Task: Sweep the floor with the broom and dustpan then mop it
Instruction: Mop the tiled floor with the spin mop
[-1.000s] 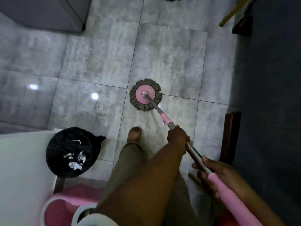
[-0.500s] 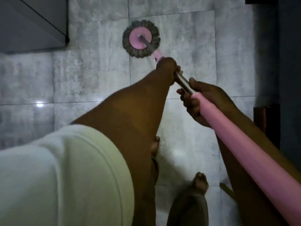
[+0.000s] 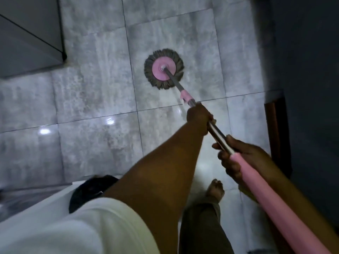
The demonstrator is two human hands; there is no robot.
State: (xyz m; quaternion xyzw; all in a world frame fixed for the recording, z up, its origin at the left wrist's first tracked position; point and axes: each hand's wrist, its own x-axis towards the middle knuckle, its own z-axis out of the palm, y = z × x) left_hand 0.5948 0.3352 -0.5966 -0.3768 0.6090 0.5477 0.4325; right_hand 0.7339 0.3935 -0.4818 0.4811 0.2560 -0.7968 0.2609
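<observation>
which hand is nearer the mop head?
Left. The left hand grips the metal shaft just below the pink collar, the closer of the two to the mop head. The right hand holds farther up the pole, where the pink grip starts.

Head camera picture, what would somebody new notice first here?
First the round mop head, pink disc ringed by grey strands, flat on the grey tiled floor at upper centre. Its handle runs down to the lower right, the left hand gripping the metal part and the right hand where the pink sleeve begins.
</observation>
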